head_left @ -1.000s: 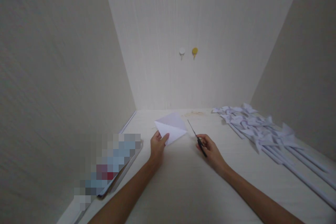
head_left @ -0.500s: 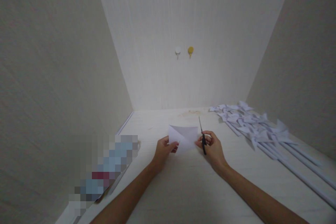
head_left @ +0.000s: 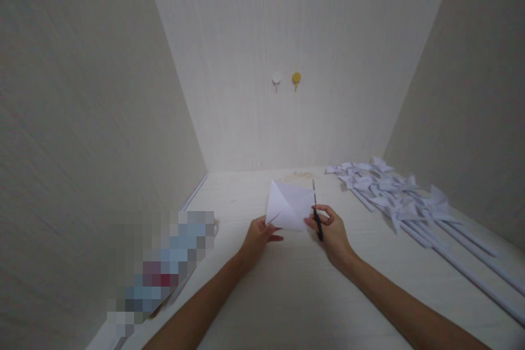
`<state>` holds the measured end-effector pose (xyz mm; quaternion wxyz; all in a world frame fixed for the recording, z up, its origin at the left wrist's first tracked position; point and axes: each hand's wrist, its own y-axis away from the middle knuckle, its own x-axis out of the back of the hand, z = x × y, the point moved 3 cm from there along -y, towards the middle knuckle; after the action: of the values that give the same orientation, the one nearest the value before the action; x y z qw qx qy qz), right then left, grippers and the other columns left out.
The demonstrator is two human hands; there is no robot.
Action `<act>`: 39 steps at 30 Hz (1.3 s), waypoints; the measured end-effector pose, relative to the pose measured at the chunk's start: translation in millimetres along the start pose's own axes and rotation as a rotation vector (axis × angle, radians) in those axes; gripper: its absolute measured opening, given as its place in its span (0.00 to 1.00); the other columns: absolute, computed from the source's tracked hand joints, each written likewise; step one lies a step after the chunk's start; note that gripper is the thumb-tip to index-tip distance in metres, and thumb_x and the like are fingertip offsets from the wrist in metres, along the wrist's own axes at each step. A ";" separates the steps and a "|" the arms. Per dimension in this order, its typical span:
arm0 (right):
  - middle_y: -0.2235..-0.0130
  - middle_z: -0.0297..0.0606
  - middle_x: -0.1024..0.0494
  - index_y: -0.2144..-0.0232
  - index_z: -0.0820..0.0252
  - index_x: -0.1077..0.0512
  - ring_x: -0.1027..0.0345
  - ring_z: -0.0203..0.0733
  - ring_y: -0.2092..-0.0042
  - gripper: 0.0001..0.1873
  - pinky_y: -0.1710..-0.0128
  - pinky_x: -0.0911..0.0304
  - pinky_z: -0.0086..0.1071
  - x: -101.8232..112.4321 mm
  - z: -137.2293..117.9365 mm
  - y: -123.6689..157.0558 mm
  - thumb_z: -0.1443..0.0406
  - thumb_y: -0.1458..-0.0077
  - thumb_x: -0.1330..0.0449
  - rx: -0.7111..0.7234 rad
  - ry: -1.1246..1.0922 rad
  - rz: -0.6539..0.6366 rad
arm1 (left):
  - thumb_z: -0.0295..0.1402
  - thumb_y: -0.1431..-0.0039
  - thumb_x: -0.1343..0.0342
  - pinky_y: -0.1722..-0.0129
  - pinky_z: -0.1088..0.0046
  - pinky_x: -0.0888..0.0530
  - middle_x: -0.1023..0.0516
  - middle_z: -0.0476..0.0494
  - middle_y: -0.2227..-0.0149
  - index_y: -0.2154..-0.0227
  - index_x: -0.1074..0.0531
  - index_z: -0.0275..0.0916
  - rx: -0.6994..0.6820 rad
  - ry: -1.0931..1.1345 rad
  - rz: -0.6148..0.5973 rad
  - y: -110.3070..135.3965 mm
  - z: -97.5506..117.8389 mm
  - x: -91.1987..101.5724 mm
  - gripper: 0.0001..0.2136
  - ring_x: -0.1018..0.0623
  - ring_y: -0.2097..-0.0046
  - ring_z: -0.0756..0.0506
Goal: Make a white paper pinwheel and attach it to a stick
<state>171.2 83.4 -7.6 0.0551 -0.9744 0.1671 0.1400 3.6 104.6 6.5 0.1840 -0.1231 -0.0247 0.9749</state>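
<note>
A white square of paper with diagonal creases is held up over the pale table. My left hand pinches its lower left corner. My right hand is closed around small black-handled scissors, whose blades point up along the paper's right edge, and its fingertips touch the paper's lower right corner.
Several white paper pinwheels on long white sticks lie along the right side of the table. A blurred-out flat item rests at the left edge. Two small hooks, white and yellow, hang on the back wall. Walls close in on three sides.
The paper has come toward the middle and been unfolded into a fuller square held upright. My right hand has lifted the scissors from the table and turned them upright beside the paper.
</note>
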 end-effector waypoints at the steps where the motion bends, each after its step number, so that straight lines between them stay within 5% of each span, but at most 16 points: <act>1: 0.79 0.29 0.30 0.70 0.58 0.37 0.44 0.29 0.84 0.27 0.86 0.52 0.23 -0.2 -0.2 0.3 0.61 0.76 0.33 -0.007 -0.015 0.003 | 0.42 0.69 0.39 0.76 0.74 0.29 0.24 0.37 0.70 0.70 0.27 0.32 0.008 -0.045 -0.013 0.5 -1.0 -1.8 0.22 0.25 0.68 0.44; 12: 0.79 0.28 0.31 0.70 0.59 0.37 0.45 0.27 0.83 0.24 0.86 0.53 0.22 -7.7 1.7 4.9 0.62 0.74 0.34 -0.003 0.023 -0.118 | 0.34 0.57 0.44 0.81 0.76 0.31 0.23 0.39 0.78 0.73 0.28 0.30 0.004 -0.282 0.158 -3.6 -4.9 -4.2 0.11 0.24 0.76 0.45; 22: 0.70 0.35 0.29 0.65 0.61 0.36 0.42 0.28 0.78 0.22 0.85 0.52 0.21 -10.2 -2.6 8.5 0.60 0.66 0.38 -0.116 0.098 -0.291 | 0.33 0.60 0.43 0.77 0.76 0.28 0.23 0.37 0.78 0.84 0.28 0.30 -0.024 -0.318 0.543 -3.0 14.1 24.5 0.09 0.25 0.77 0.47; 33: 0.76 0.35 0.31 0.64 0.65 0.33 0.49 0.25 0.84 0.20 0.89 0.57 0.20 -15.8 -1.9 13.5 0.58 0.60 0.44 -0.114 0.338 -0.540 | 0.28 0.61 0.42 0.79 0.77 0.28 0.23 0.39 0.73 0.72 0.30 0.29 -0.093 -0.138 0.657 -5.3 11.1 27.8 0.10 0.24 0.76 0.47; 39: 0.77 0.36 0.30 0.66 0.66 0.31 0.49 0.26 0.84 0.20 0.87 0.58 0.22 -16.6 -3.6 14.1 0.59 0.62 0.42 -0.121 0.370 -0.573 | 0.29 0.62 0.41 0.78 0.78 0.27 0.24 0.38 0.70 0.76 0.30 0.29 -0.092 -0.052 0.648 -6.1 5.5 31.5 0.08 0.24 0.73 0.48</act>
<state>152.3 74.8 -0.1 0.0032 -0.9921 -0.1148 -0.0505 -24.0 121.8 5.1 -0.1424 -0.1079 -0.0329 0.9834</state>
